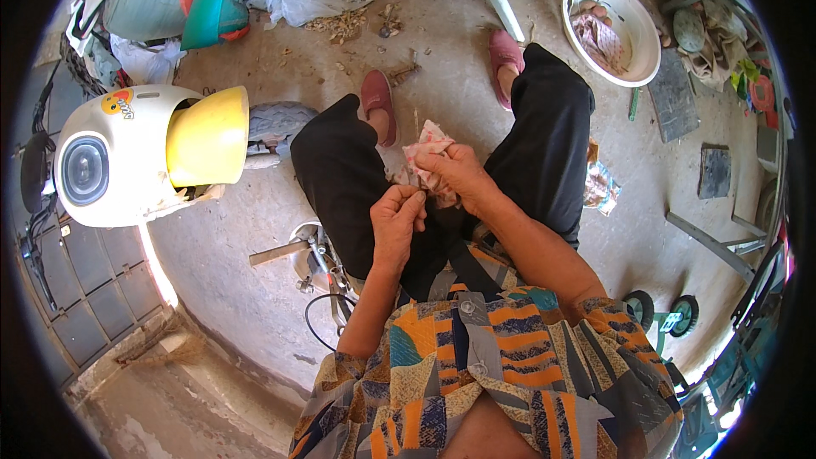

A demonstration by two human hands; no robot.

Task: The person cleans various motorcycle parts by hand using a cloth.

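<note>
In front of my lap, my right hand (462, 172) pinches a crumpled white cloth with red marks (433, 137). My left hand (398, 220) is just below and to the left, thumb and forefinger closed on the lower end of a thin rod (416, 120). The rod's tip sticks out above the cloth, which covers its middle. What kind of tool or part the rod is cannot be made out. Both hands are between my knees, over my black trousers (542, 140).
A white scooter (115, 159) with a yellow plastic container (210, 137) stands at left. Below it are hand tools and a wooden-handled tool (277, 254). A white basin (647, 57) holding a cloth sits at upper right, near dark slabs (672, 95) and a metal frame (707, 245).
</note>
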